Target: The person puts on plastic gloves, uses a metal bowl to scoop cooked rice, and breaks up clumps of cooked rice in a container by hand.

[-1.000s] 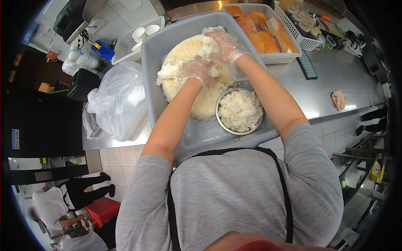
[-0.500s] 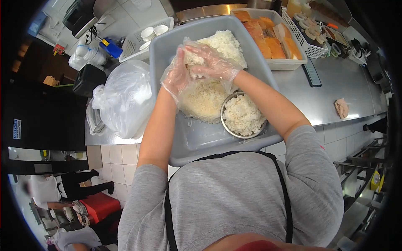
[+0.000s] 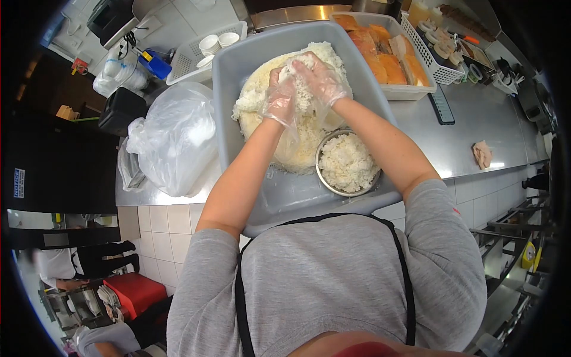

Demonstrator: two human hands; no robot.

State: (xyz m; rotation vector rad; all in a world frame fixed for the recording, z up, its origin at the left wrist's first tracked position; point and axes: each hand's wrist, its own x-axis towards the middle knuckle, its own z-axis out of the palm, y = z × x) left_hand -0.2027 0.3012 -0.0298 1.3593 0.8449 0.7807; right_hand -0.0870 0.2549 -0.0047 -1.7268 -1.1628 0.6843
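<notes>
Rice mound [image 3: 309, 146] sits in the grey tub [image 3: 291, 193], far-to-middle part. Left hand [image 3: 279, 95] and right hand [image 3: 321, 80], in clear gloves, half-curled, rice between them; can't tell how firmly either grips. Step looks like scooping or working rice by hand; next move likely calls for keeping fingers cupped, low over tub. Rice bowl [image 3: 348, 194] crowds tub's near right corner. Bare tub floor left of bowl gives room. Fillet tray [image 3: 410, 92] hugs tub's right wall; plastic bag [image 3: 172, 143] beside its left.
</notes>
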